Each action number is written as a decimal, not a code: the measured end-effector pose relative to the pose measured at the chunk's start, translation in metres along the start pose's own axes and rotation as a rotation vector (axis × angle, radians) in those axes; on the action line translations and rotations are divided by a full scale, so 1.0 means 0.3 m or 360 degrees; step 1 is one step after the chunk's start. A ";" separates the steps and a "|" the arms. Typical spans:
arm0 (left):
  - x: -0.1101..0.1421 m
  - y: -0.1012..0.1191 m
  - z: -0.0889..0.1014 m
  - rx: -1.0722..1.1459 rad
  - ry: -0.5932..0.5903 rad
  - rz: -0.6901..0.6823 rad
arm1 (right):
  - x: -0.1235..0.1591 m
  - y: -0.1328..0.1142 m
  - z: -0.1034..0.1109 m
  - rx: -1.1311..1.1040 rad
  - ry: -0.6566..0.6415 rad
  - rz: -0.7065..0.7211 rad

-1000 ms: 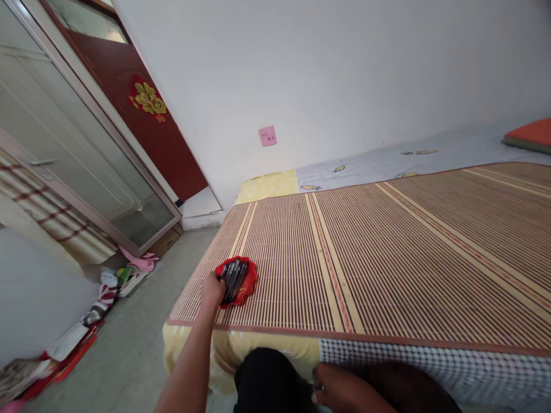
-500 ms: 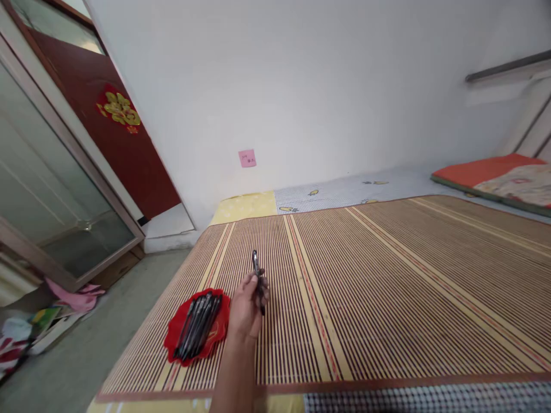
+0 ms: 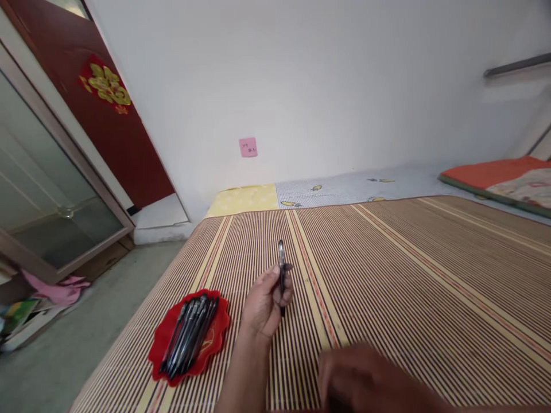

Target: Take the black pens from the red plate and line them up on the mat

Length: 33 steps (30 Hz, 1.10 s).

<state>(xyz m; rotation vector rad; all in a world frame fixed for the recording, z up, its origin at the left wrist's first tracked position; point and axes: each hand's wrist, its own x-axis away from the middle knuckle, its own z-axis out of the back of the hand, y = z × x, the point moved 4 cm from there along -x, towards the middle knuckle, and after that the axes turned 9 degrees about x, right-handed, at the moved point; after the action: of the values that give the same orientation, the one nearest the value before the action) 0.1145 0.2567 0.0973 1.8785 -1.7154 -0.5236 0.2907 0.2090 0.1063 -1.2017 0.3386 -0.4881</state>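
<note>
The left hand (image 3: 267,301) keeps its grip pinched on one black pen (image 3: 282,275), above the striped mat (image 3: 408,287). Beside it, a red tray (image 3: 161,332) holds more pens (image 3: 189,335). The right hand (image 3: 365,373) is blurred; its grip I cannot tell.

Head-worn view, facing forward and down, close to both hands (image 3: 266,301)

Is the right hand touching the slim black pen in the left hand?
Apart: the head view shows striped tan mat between right hand and slim black pen.
</note>
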 end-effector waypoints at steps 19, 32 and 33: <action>0.031 -0.156 -0.056 -0.0055 -0.0307 0.0311 | -0.215 0.087 0.220 -0.0703 0.0963 0.0097; 0.033 -0.212 -0.051 -0.0224 -0.0097 0.0275 | -0.214 0.146 0.200 -0.1037 0.1073 0.0096; 0.033 -0.217 -0.053 -0.0231 -0.0092 0.0254 | -0.211 0.141 0.204 -0.1016 0.1090 0.0097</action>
<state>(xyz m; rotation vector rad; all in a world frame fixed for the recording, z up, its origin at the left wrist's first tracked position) 0.1764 0.2520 0.0701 1.6250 -1.7957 -0.6264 0.2750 0.3034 0.0862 -1.6046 1.1804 -0.7656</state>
